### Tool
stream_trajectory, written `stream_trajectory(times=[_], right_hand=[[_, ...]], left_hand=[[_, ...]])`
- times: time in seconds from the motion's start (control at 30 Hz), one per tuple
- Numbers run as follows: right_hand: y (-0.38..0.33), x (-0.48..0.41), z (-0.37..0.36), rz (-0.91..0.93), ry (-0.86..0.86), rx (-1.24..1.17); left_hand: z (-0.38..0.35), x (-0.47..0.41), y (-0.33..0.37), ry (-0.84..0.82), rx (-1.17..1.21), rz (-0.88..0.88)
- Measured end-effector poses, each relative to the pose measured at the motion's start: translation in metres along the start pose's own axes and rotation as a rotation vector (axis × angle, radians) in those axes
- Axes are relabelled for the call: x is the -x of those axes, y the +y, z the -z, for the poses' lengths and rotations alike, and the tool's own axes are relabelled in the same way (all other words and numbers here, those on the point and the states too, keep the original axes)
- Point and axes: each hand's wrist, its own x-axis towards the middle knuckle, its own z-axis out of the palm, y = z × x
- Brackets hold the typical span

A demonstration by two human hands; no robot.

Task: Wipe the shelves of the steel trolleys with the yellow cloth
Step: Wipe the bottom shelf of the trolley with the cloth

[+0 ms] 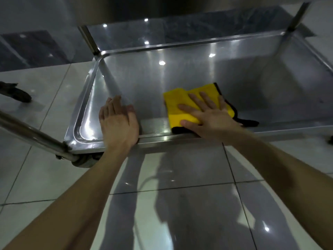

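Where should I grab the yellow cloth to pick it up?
The yellow cloth lies flat on the shelf, its right and near parts under the right hand. Probably pinch the bare, puffy left fold, coming from above.

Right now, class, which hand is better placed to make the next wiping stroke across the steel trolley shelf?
The right hand: it presses flat on the yellow, black-edged cloth lying on the shiny steel trolley shelf. The left hand rests bare at the shelf's front rim, apart from the cloth.
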Motion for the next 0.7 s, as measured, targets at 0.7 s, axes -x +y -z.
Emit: stream_trajectory(times=[0.7], right_hand=[[-0.130,-0.187,-0.001,-0.023,-0.003,-0.002]], left_hand=[[-0.005,0.000,-0.003,0.036,0.003,-0.046]])
